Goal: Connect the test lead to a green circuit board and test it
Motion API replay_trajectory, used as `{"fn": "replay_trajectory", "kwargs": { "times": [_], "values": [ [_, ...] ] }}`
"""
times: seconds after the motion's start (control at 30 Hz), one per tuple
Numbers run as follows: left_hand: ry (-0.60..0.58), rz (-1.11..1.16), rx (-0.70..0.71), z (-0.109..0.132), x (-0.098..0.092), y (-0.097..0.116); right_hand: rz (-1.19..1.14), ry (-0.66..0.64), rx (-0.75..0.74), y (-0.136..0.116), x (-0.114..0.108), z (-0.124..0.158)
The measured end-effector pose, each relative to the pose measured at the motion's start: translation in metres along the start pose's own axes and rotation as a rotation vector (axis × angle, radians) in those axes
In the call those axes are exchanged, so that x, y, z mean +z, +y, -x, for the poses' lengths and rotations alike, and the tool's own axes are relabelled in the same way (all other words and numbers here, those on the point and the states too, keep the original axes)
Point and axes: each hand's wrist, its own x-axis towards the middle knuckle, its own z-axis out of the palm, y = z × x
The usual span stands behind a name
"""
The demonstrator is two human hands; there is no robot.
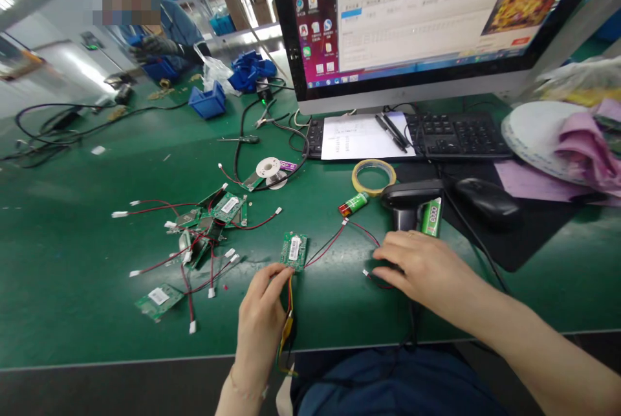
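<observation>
Left hand point(262, 312) pinches a small green circuit board point(294, 251) at its near edge, held just above the green bench point(72, 273). Right hand point(420, 267) lies flat, fingers together, on red-black wires point(359, 231) running from the board, just near of a barcode scanner point(410, 199). Pile of similar boards point(204, 228) left.

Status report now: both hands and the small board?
Left hand pinches circuit board. Right hand rests on red wire near scanner. Nothing blocking.
</observation>
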Motion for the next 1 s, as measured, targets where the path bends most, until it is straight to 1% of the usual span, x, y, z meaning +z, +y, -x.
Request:
{"fn": "replay_trajectory", "kwargs": {
  "times": [0.07,0.1,0.13,0.17,0.23,0.27,0.3,0.33,0.4,0.43,0.47,0.53,0.73,0.87,1.0],
  "values": [
    [0.081,-0.014,-0.04,-0.01,-0.008,0.014,0.091,-0.046,0.008,-0.013,0.014,0.001],
    [0.112,0.01,-0.067,-0.018,-0.008,0.024,0.127,-0.059,0.017,-0.018,0.022,0.001],
    [0.107,0.061,-0.096,-0.027,-0.005,0.035,0.155,-0.063,0.025,-0.022,0.029,0.001],
    [0.071,0.129,-0.111,-0.037,0.002,0.047,0.174,-0.058,0.032,-0.025,0.036,0.001],
    [-0.088,0.17,-0.205,-0.058,0.024,0.069,0.179,-0.026,0.054,-0.026,0.042,0.001],
    [-0.178,0.145,-0.255,-0.068,0.037,0.077,0.16,0.002,0.08,-0.024,0.042,0.001],
    [-0.233,0.132,-0.309,-0.076,0.05,0.083,0.121,0.038,0.121,-0.022,0.039,0.001],
    [-0.256,0.13,-0.362,-0.083,0.062,0.086,0.054,0.074,0.177,-0.018,0.034,0.0],
    [-0.248,0.138,-0.422,-0.092,0.081,0.087,-0.151,0.142,0.303,-0.01,0.022,-0.002],
    [-0.235,0.155,-0.437,-0.093,0.086,0.085,-0.259,0.165,0.346,-0.005,0.017,-0.003],
    [-0.224,0.18,-0.443,-0.093,0.089,0.083,-0.349,0.176,0.361,-0.001,0.013,-0.005],
    [-0.208,0.257,-0.445,-0.089,0.088,0.079,-0.43,0.184,0.321,0.006,0.011,-0.008],
    [-0.183,0.553,-0.454,-0.073,0.078,0.07,-0.387,0.221,0.098,0.015,0.029,-0.019],
    [-0.176,0.645,-0.419,-0.069,0.081,0.065,-0.336,0.272,0.03,0.015,0.036,-0.023],
    [-0.166,0.672,-0.393,-0.068,0.083,0.063,-0.28,0.281,-0.008,0.014,0.036,-0.026]
  ]
}}
